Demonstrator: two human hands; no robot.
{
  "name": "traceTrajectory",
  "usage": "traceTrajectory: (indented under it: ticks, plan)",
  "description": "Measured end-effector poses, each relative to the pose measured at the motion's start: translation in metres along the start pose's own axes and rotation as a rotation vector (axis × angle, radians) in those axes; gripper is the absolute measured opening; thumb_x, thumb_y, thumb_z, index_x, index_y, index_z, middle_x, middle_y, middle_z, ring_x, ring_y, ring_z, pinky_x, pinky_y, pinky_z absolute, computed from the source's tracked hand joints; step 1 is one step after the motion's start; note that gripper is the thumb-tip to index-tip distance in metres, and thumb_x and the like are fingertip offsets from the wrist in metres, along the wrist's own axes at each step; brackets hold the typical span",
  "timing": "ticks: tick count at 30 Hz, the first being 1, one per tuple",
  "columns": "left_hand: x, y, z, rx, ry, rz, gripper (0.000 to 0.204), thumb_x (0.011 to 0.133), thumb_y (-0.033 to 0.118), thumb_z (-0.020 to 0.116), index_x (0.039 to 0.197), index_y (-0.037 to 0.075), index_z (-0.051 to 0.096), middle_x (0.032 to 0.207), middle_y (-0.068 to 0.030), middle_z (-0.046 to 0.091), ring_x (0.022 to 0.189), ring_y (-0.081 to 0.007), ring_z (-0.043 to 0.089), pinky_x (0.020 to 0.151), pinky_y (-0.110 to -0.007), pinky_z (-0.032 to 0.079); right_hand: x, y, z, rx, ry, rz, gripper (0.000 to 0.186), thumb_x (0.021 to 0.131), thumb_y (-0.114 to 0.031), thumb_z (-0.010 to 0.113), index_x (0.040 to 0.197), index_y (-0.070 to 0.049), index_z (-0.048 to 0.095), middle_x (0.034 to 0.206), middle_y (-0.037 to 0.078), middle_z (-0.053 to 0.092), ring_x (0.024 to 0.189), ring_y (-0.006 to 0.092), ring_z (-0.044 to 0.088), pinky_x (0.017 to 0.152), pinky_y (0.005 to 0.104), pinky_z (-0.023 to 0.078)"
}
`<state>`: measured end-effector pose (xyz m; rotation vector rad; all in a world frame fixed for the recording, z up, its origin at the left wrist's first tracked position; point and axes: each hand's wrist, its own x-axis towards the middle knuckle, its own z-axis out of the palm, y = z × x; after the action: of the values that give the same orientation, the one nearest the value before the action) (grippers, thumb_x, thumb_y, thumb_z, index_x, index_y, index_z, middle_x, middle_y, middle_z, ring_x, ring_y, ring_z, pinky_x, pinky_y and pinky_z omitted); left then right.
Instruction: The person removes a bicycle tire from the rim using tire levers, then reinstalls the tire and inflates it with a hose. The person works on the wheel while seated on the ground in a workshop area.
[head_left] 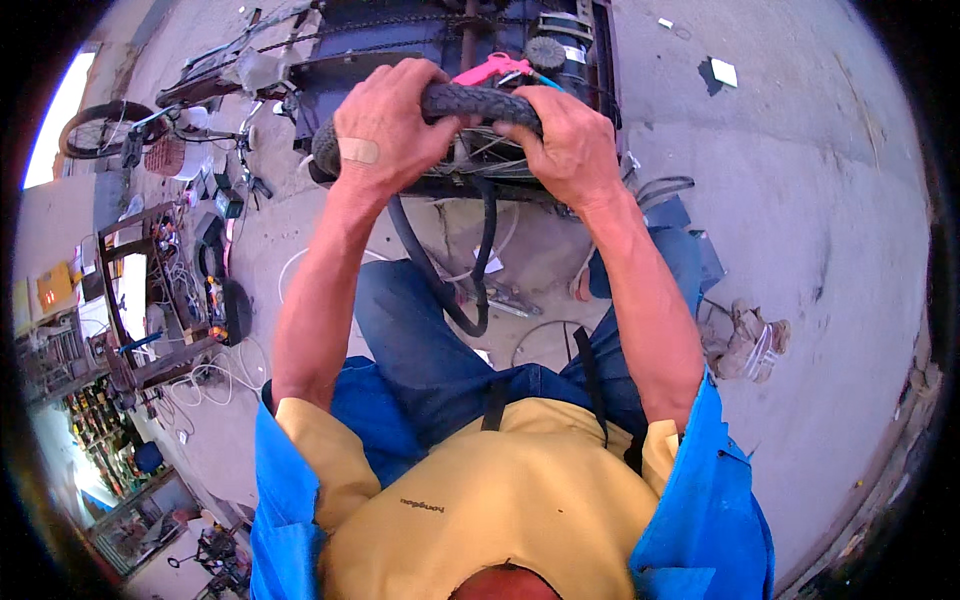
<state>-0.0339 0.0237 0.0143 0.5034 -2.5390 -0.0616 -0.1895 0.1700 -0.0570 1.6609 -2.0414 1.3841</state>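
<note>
A knobbly black tyre on a spoked wheel stands in front of me. My left hand, with a plaster near the wrist, is closed over its left part, thumb on the near side. My right hand grips the tyre farther right, its thumb pressed to the near sidewall. Between the hands, some spokes show below the tyre. A black inner tube hangs from the wheel in a long loop between my knees. Just beyond the tyre lies a pink air gun with a blue hose.
The dark bed of a cart with a chain lies behind the wheel. At left are a bicycle wheel and a metal frame among cables. A crumpled bundle sits on the floor at right. Tools lie below the tube.
</note>
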Motion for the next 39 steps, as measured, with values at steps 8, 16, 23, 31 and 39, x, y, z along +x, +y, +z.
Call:
traceTrajectory:
  ticks: [8,16,23,31,39]
  plan:
    - [-0.025,-0.024,-0.018,0.135,-0.120,0.178,0.059,0.067,0.014,0.084,0.122,0.009,0.062,0.110,-0.0098,0.067,0.101,-0.0333,0.064,0.087,-0.042,0.051,-0.012,-0.013,-0.016,0.055,-0.078,0.008,0.079,0.075,-0.024,0.089,0.143,-0.007,0.053,0.138,0.018,0.058,0.126,0.0405,0.056,0.106,0.0488,0.047]
    - [-0.041,-0.046,-0.014,0.034,-0.060,0.103,0.067,0.061,-0.005,0.068,0.128,0.003,0.059,0.119,-0.0171,0.066,0.110,-0.0401,0.064,0.097,-0.045,0.051,-0.081,0.028,0.001,0.094,0.098,0.194,0.087,0.074,-0.021,0.090,0.148,-0.003,0.047,0.142,0.020,0.056,0.130,0.0428,0.055,0.110,0.0490,0.046]
    - [-0.063,-0.065,0.000,0.056,0.082,0.056,0.062,0.065,-0.008,0.061,0.126,0.000,0.059,0.116,-0.0197,0.067,0.107,-0.0408,0.066,0.097,-0.046,0.052,-0.059,0.037,0.013,0.037,0.194,-0.014,0.067,0.067,0.002,0.081,0.130,-0.003,0.061,0.126,0.017,0.069,0.115,0.0374,0.068,0.100,0.0463,0.055]
    - [-0.047,-0.048,-0.008,0.120,-0.013,0.055,0.071,0.062,-0.005,0.070,0.132,0.003,0.058,0.129,-0.0198,0.065,0.123,-0.0398,0.061,0.108,-0.048,0.046,-0.043,0.033,-0.006,0.081,0.082,0.042,0.069,0.057,-0.001,0.082,0.124,-0.002,0.064,0.123,0.014,0.069,0.110,0.0356,0.068,0.094,0.0452,0.055]
    - [-0.021,-0.019,-0.009,0.225,-0.174,0.314,0.048,0.072,-0.002,0.072,0.118,0.003,0.061,0.119,-0.0185,0.072,0.102,-0.0372,0.072,0.087,-0.045,0.058,-0.042,0.018,0.001,0.097,0.080,0.008,0.041,0.086,-0.012,0.065,0.126,-0.004,0.064,0.132,0.016,0.065,0.118,0.0333,0.064,0.104,0.0503,0.050]
